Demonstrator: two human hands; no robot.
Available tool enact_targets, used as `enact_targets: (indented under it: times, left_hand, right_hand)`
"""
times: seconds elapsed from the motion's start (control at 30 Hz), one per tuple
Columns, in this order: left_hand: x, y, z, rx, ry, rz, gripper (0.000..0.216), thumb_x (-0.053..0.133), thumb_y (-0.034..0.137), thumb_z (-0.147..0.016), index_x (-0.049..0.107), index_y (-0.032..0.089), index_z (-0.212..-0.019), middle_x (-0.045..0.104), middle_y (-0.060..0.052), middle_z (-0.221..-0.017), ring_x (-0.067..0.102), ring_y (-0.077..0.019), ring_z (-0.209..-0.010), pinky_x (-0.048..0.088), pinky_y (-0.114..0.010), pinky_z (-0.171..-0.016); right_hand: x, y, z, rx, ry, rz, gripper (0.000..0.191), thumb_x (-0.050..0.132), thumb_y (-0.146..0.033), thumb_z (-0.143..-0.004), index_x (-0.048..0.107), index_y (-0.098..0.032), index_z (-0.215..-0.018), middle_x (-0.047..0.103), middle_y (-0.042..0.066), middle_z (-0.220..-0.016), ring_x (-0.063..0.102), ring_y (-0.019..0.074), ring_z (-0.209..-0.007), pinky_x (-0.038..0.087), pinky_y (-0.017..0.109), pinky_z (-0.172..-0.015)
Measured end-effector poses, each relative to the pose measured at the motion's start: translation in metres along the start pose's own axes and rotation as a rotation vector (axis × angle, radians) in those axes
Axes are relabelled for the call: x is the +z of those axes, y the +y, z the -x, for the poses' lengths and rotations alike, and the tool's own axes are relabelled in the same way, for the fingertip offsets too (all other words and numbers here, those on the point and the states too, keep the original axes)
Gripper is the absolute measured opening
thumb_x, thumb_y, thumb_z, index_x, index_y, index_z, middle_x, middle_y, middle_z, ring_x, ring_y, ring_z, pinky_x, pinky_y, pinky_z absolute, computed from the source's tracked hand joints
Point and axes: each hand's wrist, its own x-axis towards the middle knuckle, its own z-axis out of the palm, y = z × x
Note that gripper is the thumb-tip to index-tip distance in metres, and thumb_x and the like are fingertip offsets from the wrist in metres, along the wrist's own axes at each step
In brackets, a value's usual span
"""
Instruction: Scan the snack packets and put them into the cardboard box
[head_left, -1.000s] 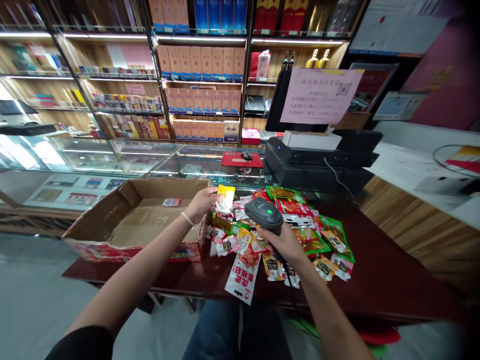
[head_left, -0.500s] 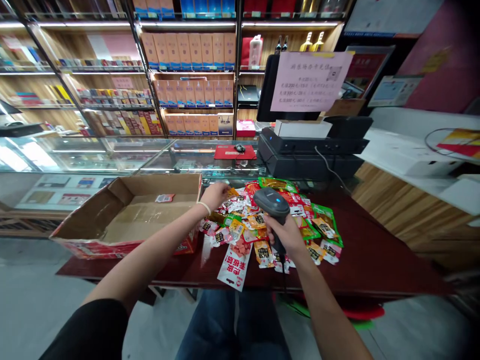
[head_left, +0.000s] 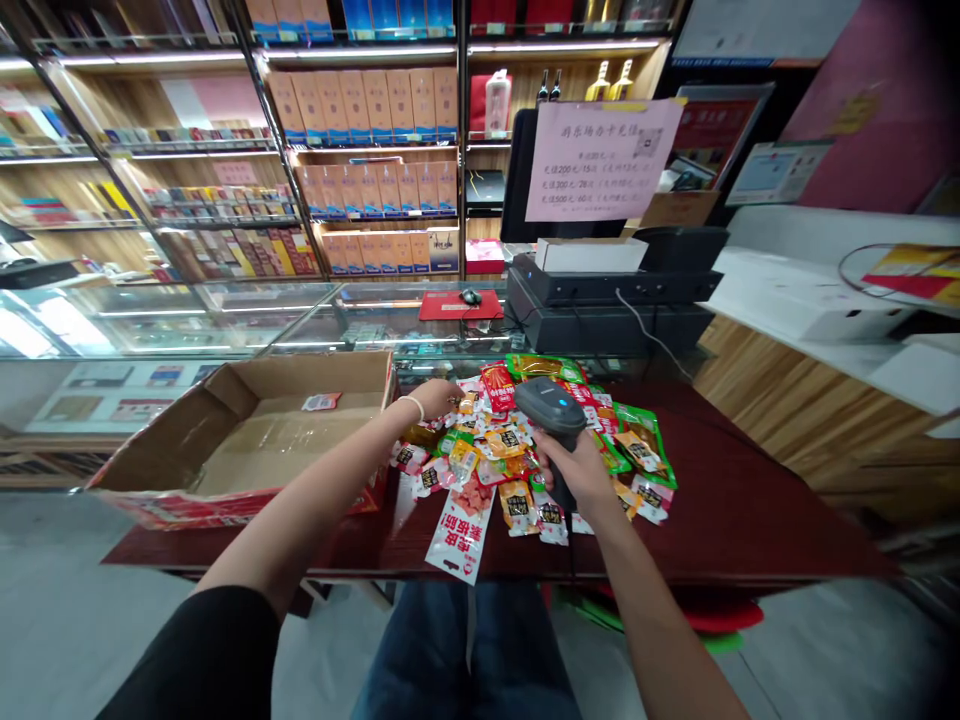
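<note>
Cardboard box [head_left: 322, 375], one loose packet [head_left: 321, 402] inside. Right of the box, the left hand [head_left: 435, 397] reaches into the snack pile [head_left: 506, 440]; I cannot tell whether its fingers grip anything. Farther right of the box, a nudge could tip the long pouch [head_left: 457, 535] off the table's [head_left: 750, 500] front edge. Beyond, well apart from the left, the right hand [head_left: 577, 470] is clamped round the scanner [head_left: 551, 405]; its cord [head_left: 571, 545], if swung, might drag packets.

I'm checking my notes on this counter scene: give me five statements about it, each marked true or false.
1. The right hand grips the scanner. True.
2. The left hand is inside the cardboard box. False: it is at the packet pile.
3. A small packet lies in the cardboard box. True.
4. The cardboard box stands right of the packet pile. False: it stands left.
5. A mouse rests on the red mat. True.
</note>
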Motion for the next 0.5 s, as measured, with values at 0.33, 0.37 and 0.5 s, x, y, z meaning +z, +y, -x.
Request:
enact_targets:
  times: [0.33,0.37,0.5]
  left_hand:
    - [-0.035,-0.026,0.062,-0.041,0.410,0.248,0.030,0.056,0.020,-0.087,0.073,0.021,-0.112,0.076,-0.004,-0.110,0.070,-0.0194,-0.100,0.052,-0.029,-0.093]
    - [-0.038,-0.034,0.073,-0.058,0.441,0.236,0.029,0.056,0.020,-0.088,0.072,0.021,-0.112,0.075,-0.004,-0.111,0.070,-0.0196,-0.100,0.052,-0.029,-0.092]
    - [-0.044,-0.079,0.117,-0.164,0.515,0.184,0.027,0.054,0.023,-0.090,0.072,0.020,-0.111,0.076,-0.005,-0.108,0.071,-0.0204,-0.096,0.054,-0.030,-0.089]
  right_hand:
    - [0.026,-0.008,-0.001,-0.032,-0.103,0.021,0.043,0.076,-0.056,-0.075,0.056,-0.018,-0.070,0.051,-0.004,-0.049,0.044,0.0090,-0.036,0.039,0.022,-0.036]
    - [0.031,-0.011,-0.002,-0.028,-0.116,0.015,0.043,0.077,-0.056,-0.074,0.056,-0.018,-0.072,0.051,-0.004,-0.050,0.045,0.0087,-0.037,0.039,0.022,-0.036]
    - [0.063,-0.021,-0.006,-0.005,-0.182,-0.033,0.043,0.079,-0.054,-0.073,0.056,-0.019,-0.078,0.052,-0.005,-0.054,0.045,0.0078,-0.038,0.039,0.020,-0.037]
